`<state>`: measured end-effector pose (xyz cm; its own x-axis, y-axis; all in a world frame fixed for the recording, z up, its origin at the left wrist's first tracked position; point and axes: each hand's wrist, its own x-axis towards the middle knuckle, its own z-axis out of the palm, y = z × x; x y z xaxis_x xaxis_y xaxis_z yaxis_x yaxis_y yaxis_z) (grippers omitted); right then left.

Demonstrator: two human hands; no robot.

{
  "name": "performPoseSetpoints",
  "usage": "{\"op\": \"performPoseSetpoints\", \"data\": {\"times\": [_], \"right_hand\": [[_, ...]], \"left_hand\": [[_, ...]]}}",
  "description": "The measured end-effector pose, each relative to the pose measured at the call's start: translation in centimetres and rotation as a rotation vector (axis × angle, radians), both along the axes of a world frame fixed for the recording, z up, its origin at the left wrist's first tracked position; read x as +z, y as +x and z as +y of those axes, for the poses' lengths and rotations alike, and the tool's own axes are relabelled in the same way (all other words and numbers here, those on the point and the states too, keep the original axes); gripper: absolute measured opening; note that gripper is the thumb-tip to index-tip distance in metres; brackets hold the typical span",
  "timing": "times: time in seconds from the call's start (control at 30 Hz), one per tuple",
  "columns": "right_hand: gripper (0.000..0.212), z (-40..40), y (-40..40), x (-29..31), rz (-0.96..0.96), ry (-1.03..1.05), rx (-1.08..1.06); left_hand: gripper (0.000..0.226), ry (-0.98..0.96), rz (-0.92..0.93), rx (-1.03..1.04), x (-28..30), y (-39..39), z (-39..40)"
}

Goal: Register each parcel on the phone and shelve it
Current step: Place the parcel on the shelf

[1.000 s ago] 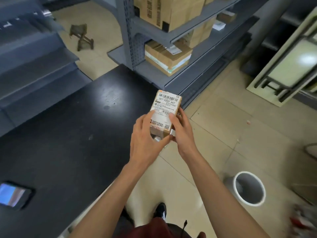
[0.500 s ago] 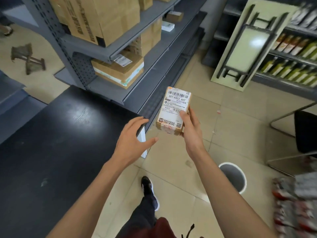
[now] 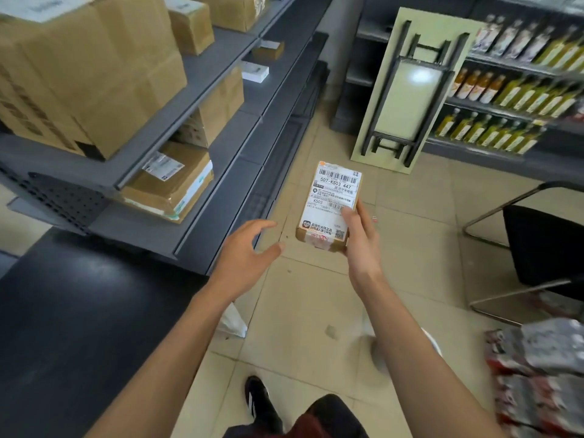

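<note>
A small brown cardboard parcel point(image 3: 330, 203) with a white barcode label reading 507-K503 447 is held label-up over the tiled floor. My right hand point(image 3: 361, 241) grips its right edge and lower corner, thumb on the label. My left hand point(image 3: 245, 260) hovers a short way left of the parcel, fingers spread and loosely bent, holding nothing. The grey metal shelving point(image 3: 221, 197) stands to the left, with several cardboard boxes point(image 3: 167, 181) on its levels. The phone is out of view.
A black counter point(image 3: 79, 327) fills the lower left. A folded table point(image 3: 410, 90) leans against shelves of bottles point(image 3: 518, 99) at the back right. A black chair point(image 3: 543, 248) stands on the right, packaged goods point(image 3: 537, 374) below it. My foot point(image 3: 257, 399) is on the floor.
My left hand let go of the parcel and drew away to the left. My right hand alone carries it, and I have stepped past the counter toward the shelving; the phone dropped out of view.
</note>
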<state>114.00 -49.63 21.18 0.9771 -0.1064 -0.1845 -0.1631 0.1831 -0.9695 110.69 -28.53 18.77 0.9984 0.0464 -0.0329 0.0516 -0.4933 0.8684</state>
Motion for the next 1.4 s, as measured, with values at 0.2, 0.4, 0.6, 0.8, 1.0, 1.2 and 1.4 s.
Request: {"op": "performPoseSetpoints", "data": {"times": [0.2,0.4,0.6,0.8,1.0,1.2,1.4], "right_hand": [[0.036,-3.7,6.2,0.2,-0.004,0.013,-0.043],[0.035,-7.6,13.6,0.7,-0.020,0.034,-0.021],[0.045,-13.4,21.0,1.5,-0.053,0.009,0.066],[0.049,-17.2,27.0,2.1,-0.060,0.026,0.082],[0.046,-18.9,32.1,1.2,-0.051,0.019,0.094],[0.038,-19.5,39.7,0.0,-0.047,-0.008,0.112],[0.044,-20.8,49.8,0.7,-0.065,-0.031,0.073]], "left_hand": [[0.041,0.000,0.018,-0.044,1.3,7.1,-3.5],[0.043,0.007,0.001,-0.039,2.3,14.8,-8.1],[0.040,0.026,0.019,-0.028,2.9,22.1,-13.0],[0.035,0.020,0.014,0.004,3.3,27.4,-16.4],[0.032,-0.004,0.033,0.018,3.0,32.6,-18.2],[0.033,-0.017,0.049,0.037,1.9,40.4,-18.9],[0.029,-0.053,0.004,0.008,1.9,51.4,-20.4]]}}
